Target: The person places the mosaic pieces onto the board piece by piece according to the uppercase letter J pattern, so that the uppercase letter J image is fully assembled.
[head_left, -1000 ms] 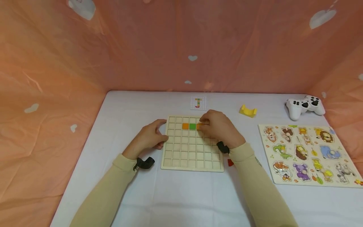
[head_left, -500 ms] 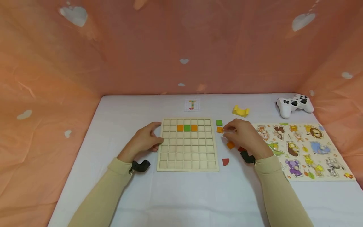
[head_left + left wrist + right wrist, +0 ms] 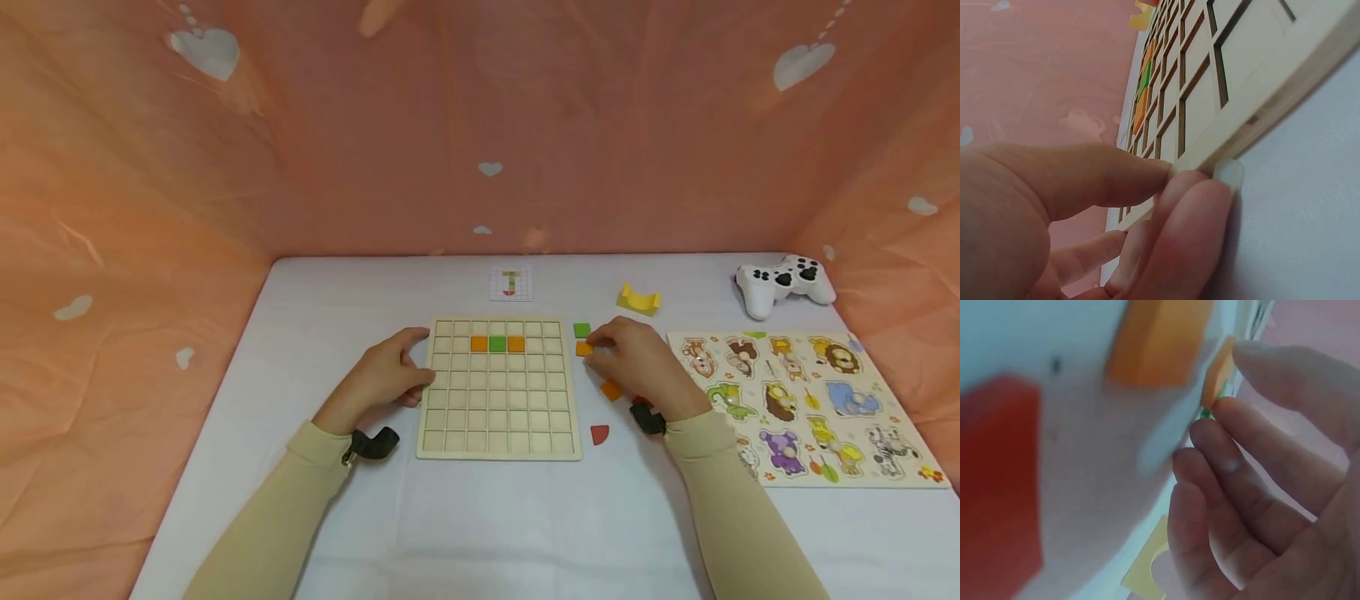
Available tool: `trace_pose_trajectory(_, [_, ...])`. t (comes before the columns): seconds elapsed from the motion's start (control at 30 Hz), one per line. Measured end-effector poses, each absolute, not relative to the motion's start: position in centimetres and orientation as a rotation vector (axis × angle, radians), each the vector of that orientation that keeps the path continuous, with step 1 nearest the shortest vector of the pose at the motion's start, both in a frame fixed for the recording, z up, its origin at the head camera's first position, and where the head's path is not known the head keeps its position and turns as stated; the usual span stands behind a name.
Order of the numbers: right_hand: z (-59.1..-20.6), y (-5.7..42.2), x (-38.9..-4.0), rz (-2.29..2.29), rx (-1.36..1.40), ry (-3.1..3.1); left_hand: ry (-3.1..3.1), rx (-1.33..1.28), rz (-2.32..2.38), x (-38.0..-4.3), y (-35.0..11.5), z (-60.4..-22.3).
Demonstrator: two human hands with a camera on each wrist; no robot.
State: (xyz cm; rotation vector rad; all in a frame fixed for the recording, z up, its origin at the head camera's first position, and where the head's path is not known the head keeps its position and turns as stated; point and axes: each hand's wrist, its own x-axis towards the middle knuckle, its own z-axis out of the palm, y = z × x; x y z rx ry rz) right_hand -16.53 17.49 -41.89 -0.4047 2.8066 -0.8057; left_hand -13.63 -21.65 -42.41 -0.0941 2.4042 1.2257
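Observation:
A pale wooden grid board point(image 3: 498, 456) lies flat before me, with two orange tiles and a green tile point(image 3: 497, 343) in a row near its top. My left hand point(image 3: 382, 371) grips its left edge; the thumb rests on the frame point(image 3: 1260, 106) and curled fingers lie against its side. Right of the board, my right hand point(image 3: 637, 362) pinches an orange square tile point(image 3: 1217, 372) by thumb and forefinger, at table level. Beside it lies a green tile point(image 3: 582, 330). Closer to me are another orange tile point(image 3: 611, 390) and a red quarter-circle piece point(image 3: 600, 434).
A small card with a coloured J pattern point(image 3: 512, 284) lies behind the board. A yellow curved block point(image 3: 639, 299) and a white game controller point(image 3: 785, 285) stand at the back right. An animal puzzle board point(image 3: 806, 408) lies at the right. Another red piece point(image 3: 1004, 487) is partly hidden beneath my right wrist.
My right hand has left an orange tile in the board's row and moved right to another orange tile on the table. The left hand stays at the board's edge. The head view has shifted slightly.

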Motion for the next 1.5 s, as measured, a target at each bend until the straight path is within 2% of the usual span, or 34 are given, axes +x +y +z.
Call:
trace_pose_trajectory(1.0, [-41.8, 16.7, -16.6, -0.73, -0.449, 2.859, 2.427, -0.099, 1.222, -13.7, -21.4, -42.3])
trace_pose_trajectory(1.5, [-40.4, 9.7, -17.1, -0.775, -0.67, 2.829, 2.413, -0.091, 1.246, -13.8, -20.8, -42.4])
